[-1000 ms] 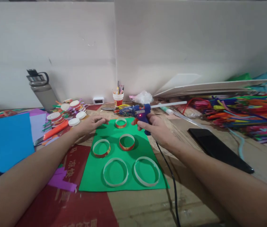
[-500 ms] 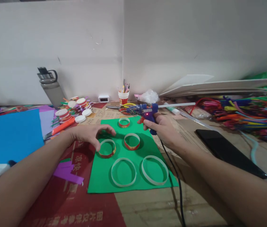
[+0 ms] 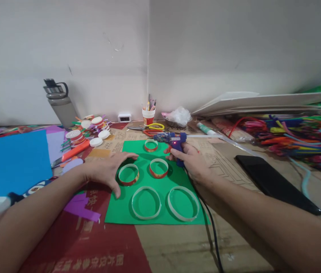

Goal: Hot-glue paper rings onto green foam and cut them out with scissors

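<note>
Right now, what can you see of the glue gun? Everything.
The glue gun has a blue, plastic-looking body, a white label, a lit red light and an orange-red trigger. A whitish glue stick juts from its back; a black cord runs from it. The right hand grips its handle. It is roughly level, nozzle pointing left, by the green sheet's far end. Nozzle detail is blurred.

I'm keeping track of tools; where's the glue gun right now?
In the head view, the glue gun is in the right hand, near the far right corner of the green sheet.
</note>
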The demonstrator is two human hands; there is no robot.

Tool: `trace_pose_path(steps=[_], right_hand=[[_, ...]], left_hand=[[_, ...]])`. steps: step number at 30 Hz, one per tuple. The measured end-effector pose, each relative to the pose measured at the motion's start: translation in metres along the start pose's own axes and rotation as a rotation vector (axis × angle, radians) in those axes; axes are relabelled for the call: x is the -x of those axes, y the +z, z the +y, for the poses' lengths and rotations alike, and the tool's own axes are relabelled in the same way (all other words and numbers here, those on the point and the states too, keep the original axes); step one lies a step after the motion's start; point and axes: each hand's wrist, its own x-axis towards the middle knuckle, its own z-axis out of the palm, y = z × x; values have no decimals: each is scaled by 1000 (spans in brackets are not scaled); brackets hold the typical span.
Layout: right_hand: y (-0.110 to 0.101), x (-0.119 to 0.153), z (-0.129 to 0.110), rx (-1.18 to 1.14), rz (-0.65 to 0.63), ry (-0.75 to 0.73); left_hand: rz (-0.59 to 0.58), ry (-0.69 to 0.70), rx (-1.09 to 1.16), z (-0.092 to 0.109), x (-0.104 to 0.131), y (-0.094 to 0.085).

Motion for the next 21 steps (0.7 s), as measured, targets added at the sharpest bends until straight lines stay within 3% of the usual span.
trace_pose_path(steps=[10,15,21], right_hand=[[-9,-9,-2,126,111,-33],[-4,0,-27,298,65,-89],[23,15,-62,431,0,-100]], left_hand=[[-2,47,77,-13,-29,-10],[48,85,130,-18,-25,-11],[81,118,198,-18,-25,-8]])
